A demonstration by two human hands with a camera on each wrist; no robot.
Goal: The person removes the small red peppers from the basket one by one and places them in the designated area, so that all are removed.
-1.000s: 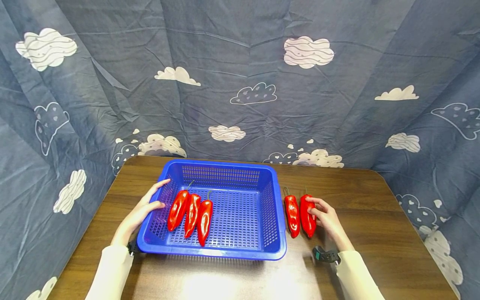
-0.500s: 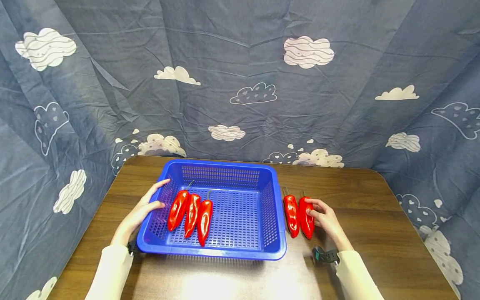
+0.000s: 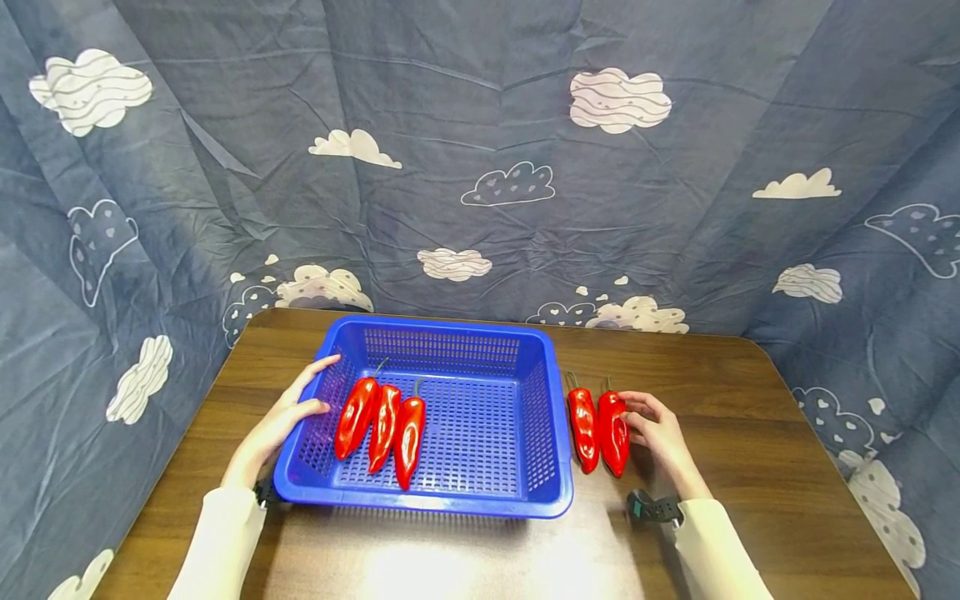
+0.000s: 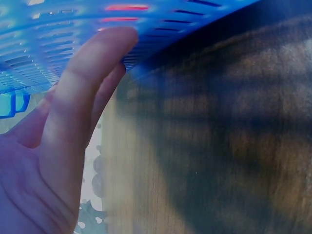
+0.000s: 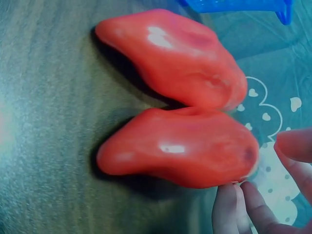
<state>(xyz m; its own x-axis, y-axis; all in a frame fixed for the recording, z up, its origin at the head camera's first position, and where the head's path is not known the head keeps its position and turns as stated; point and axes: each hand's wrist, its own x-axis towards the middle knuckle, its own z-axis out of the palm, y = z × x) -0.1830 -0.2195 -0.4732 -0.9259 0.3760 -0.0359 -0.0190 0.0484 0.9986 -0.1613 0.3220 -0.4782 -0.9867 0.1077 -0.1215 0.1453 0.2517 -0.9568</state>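
My left hand [image 3: 279, 421] rests against the left side of a blue perforated basket [image 3: 495, 504], its fingers fairly straight at the rim. In the left wrist view, a digit [image 4: 73, 97] touches the outer wall. Three long red peppers with green stems lie inside toward the left: a left one [image 3: 356, 419], a middle one [image 3: 384, 429] and a right one [image 3: 409, 442]. Two more lie side by side on the table, the nearer-basket pepper [image 3: 583, 429] and the outer pepper [image 3: 613, 437]. Fingers of my right hand [image 3: 660, 433] touch the outer pepper's right side without closing round it.
The brown wooden table [image 3: 750, 467] extends right of the peppers and in front of the basket. A dark curtain [image 3: 510, 233] with cloud prints hangs behind and around the table. A black strap device [image 3: 651, 507] sits on the right wrist.
The outer pepper has shifted slightly left, closer to its neighbour. My right fingers have since drawn back a little to the right from its top. The left hand and basket have stayed put.
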